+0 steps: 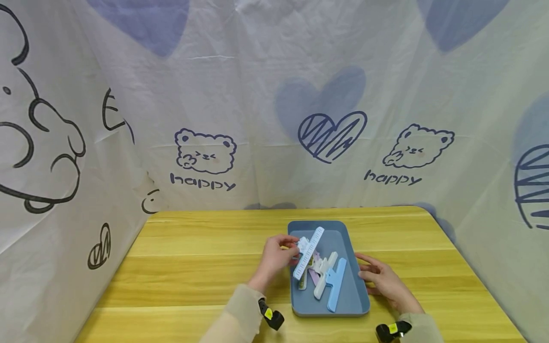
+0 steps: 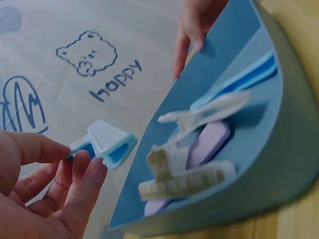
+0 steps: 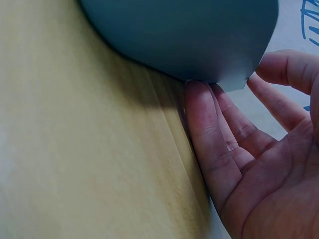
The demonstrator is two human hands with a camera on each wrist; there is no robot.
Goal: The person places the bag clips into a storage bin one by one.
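Note:
My left hand [image 1: 276,257] pinches the handle of a light blue bag clip [image 1: 310,252] over the left side of a blue-grey tray [image 1: 353,293]. In the left wrist view, thumb and fingertips grip that clip [image 2: 114,144] above the tray's rim. Inside the tray lie a blue clip [image 1: 336,286], a white clip [image 1: 320,286], a purple clip [image 1: 315,278] partly covered by others, and a clip with yellowish markings [image 2: 187,183]. At the tray's right wall, my right hand [image 1: 386,282] touches the outside with extended fingers [image 3: 207,112].
The tray stands on a yellow wood-grain table [image 1: 206,267]. A white cloth [image 1: 257,95] with hearts, bear drawings and lettering hangs behind and at both sides. Both wrists carry black camera straps [image 1: 271,314].

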